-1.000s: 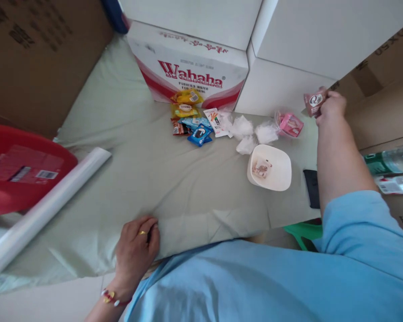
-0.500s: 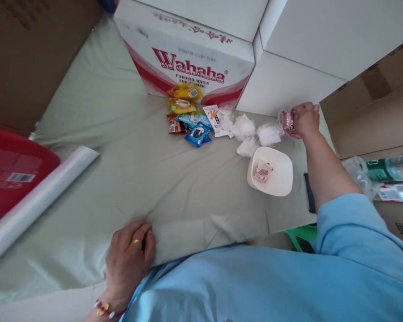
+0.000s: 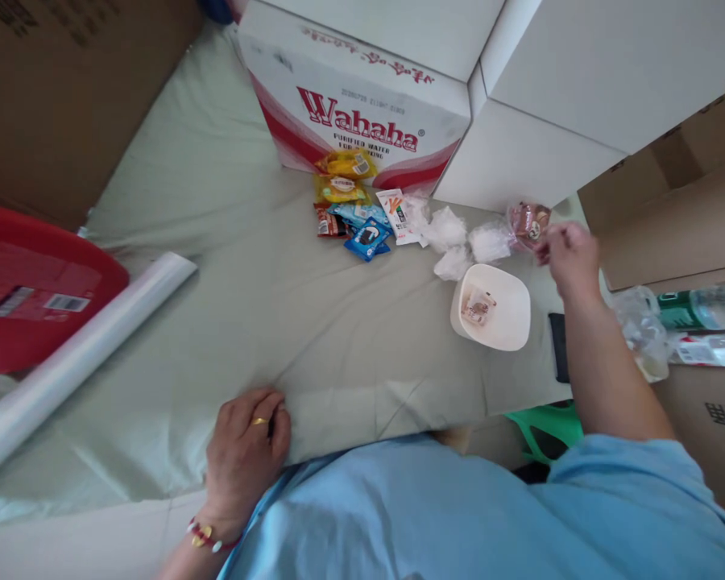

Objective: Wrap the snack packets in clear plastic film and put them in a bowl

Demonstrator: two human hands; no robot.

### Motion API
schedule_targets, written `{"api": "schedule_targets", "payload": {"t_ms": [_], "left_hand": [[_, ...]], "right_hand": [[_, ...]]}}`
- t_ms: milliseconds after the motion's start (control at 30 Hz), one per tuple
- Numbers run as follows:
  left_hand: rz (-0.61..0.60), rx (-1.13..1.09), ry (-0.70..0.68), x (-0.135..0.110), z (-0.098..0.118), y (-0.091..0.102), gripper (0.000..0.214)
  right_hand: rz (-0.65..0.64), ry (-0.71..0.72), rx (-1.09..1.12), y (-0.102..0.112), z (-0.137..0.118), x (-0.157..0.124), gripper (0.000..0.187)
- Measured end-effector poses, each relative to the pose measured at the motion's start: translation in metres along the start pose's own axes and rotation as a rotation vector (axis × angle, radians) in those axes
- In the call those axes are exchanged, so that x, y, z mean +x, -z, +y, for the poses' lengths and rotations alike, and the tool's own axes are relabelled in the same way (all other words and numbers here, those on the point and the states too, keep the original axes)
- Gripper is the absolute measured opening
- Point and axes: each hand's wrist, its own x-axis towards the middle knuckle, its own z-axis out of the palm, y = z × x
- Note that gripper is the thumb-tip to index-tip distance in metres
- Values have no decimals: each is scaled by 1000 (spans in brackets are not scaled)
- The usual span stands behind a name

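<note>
My left hand (image 3: 247, 439), with a gold ring, rests curled at the cloth's near edge; nothing shows in its fingers. At the right, my right hand (image 3: 571, 254) is raised just in front of a reddish-brown packet (image 3: 528, 225) in clear wrap. Its fingers are bent and blurred, so I cannot tell whether they hold anything. Several clear plastic bundles (image 3: 489, 240) lie left of that packet. Nearer to me stands a white square container (image 3: 511, 310) with a small printed sachet (image 3: 478, 307) inside.
Yellow packets (image 3: 341, 190), blue packets (image 3: 367, 238) and a white snack packet (image 3: 399, 216) lie before the Wahaba-style water carton (image 3: 362, 105). A plastic roll (image 3: 90, 354) and red tub (image 3: 42, 282) are left. A dark phone-like object (image 3: 559, 346) and bottles (image 3: 713, 306) are right.
My right hand has come away from the reddish-brown packet and drawn back toward me. The packet stays at the back right. My left hand keeps its place on the cloth; the view has shifted slightly.
</note>
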Motion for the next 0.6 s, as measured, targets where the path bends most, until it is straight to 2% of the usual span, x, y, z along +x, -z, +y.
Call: {"api": "schedule_targets", "payload": {"t_ms": [33, 100, 133, 200, 267, 367, 467, 600], "left_hand": [[1, 2, -2, 0, 0, 0, 14], [18, 24, -24, 1, -1, 0, 14], [29, 40, -41, 1, -2, -1, 14], [45, 65, -69, 2, -2, -1, 14], [52, 78, -78, 4, -2, -1, 13], [64, 93, -80, 5, 1, -1, 13], [73, 106, -89, 5, 3, 0, 14], [71, 110, -82, 4, 0, -1, 15]], "right_hand": [[-169, -104, 39, 1, 1, -19, 19], [-458, -296, -25, -1, 4, -53, 24], [-564, -355, -84, -4, 4, -67, 29], [-668, -388, -206, -15, 5, -88, 38], [-660, -321, -282, -29, 5, -99, 42], [-507, -217, -285, -51, 4, -109, 41], [-360, -241, -28, -66, 4, -118, 49], [-437, -280, 429, -75, 3, -132, 54]]}}
